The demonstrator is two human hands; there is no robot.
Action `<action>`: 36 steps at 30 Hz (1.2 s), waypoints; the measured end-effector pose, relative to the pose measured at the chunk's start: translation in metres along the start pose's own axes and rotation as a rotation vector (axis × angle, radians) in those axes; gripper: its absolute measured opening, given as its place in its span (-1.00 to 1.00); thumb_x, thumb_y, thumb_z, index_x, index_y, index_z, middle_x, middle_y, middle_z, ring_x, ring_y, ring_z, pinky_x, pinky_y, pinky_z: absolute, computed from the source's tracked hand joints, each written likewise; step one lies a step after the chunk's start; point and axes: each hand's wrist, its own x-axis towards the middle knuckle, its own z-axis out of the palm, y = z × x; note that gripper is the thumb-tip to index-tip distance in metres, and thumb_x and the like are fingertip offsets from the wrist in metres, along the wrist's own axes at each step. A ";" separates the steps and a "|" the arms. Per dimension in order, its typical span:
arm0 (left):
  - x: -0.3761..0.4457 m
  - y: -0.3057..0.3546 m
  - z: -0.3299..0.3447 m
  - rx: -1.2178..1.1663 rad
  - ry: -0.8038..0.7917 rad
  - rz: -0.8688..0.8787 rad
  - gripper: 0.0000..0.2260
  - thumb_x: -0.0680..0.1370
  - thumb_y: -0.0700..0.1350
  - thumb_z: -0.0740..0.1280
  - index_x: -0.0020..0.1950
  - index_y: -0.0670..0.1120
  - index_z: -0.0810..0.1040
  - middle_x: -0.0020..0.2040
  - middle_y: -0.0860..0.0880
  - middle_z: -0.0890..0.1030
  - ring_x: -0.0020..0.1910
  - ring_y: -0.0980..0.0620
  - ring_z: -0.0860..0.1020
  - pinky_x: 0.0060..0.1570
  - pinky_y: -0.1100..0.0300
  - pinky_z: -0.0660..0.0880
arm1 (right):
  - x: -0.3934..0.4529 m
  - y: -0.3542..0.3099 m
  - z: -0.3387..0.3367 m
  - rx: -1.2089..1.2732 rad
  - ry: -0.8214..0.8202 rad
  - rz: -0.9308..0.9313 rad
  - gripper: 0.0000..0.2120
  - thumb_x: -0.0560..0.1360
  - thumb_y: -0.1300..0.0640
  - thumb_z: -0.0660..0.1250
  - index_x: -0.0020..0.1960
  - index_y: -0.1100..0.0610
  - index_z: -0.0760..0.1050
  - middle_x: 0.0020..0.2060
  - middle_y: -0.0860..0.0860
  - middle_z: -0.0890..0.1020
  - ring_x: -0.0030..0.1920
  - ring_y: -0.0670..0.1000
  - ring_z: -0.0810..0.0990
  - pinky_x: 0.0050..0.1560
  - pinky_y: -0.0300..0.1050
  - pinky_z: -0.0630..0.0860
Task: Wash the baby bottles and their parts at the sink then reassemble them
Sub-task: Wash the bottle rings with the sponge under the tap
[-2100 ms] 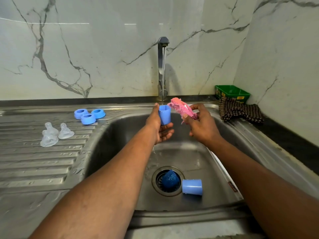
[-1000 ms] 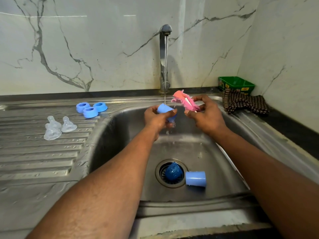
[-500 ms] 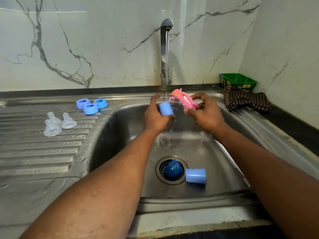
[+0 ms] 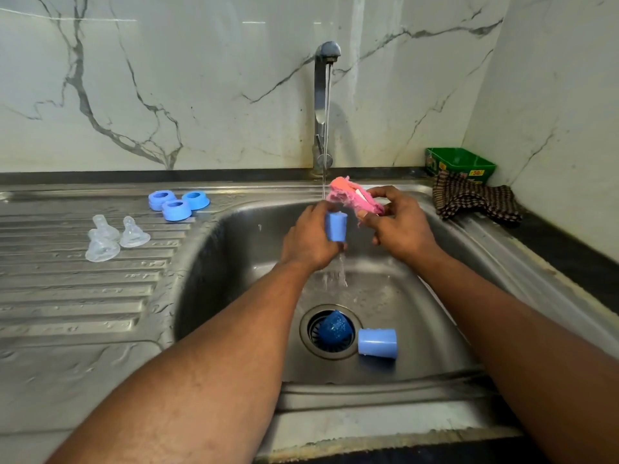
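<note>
At centre frame, your left hand grips a blue cap under the stream from the tap, water spilling below it. Just right, your right hand pinches a pink scrubber. Lower in the sink, a second blue cap lies beside the drain. At left, three rings and clear teats rest on the drainboard.

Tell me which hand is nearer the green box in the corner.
Right. The right hand, holding the pink scrubber, is on the sink side closer to the green box. The left hand, gripping a blue cap, is farther away.
</note>
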 end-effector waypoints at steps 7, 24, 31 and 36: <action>0.009 -0.003 -0.004 -0.184 0.089 -0.137 -0.39 0.30 -0.19 0.61 0.30 -0.08 0.50 0.19 -0.07 0.58 0.11 -0.08 0.57 0.06 0.08 0.52 | 0.005 0.006 0.002 0.013 0.064 0.015 -0.72 0.46 0.17 0.47 0.11 -0.04 0.51 -0.28 0.01 0.65 -0.51 -0.17 0.50 -0.36 -0.15 0.47; -0.048 0.009 -0.101 -0.437 0.254 -0.117 -0.46 0.19 -0.32 0.64 0.10 -0.01 0.62 -0.03 -0.02 0.69 -0.14 0.07 0.60 -0.03 0.12 0.60 | -0.042 -0.060 0.016 -0.441 -0.196 -0.427 -0.47 0.59 0.03 0.13 0.52 -0.28 0.21 0.00 0.01 0.42 -0.02 0.08 0.51 -0.08 -0.04 0.45; -0.047 0.017 -0.095 -0.582 0.208 -0.072 -0.49 0.26 -0.28 0.62 0.16 -0.05 0.62 0.02 -0.02 0.70 -0.02 0.03 0.67 0.04 0.04 0.62 | -0.060 -0.075 0.010 -0.260 -0.116 -0.513 -0.43 0.50 0.02 0.11 0.50 -0.27 0.25 0.04 -0.02 0.47 0.01 -0.01 0.51 0.01 0.07 0.53; -0.051 0.029 -0.096 -0.875 0.199 -0.177 -0.58 0.35 -0.44 0.51 0.09 -0.10 0.51 0.06 -0.20 0.66 0.01 -0.14 0.66 -0.02 -0.11 0.64 | -0.057 -0.075 0.026 -0.302 -0.117 -0.452 -0.42 0.51 -0.01 0.12 0.51 -0.34 0.20 0.01 -0.02 0.47 0.01 0.01 0.50 0.04 0.06 0.51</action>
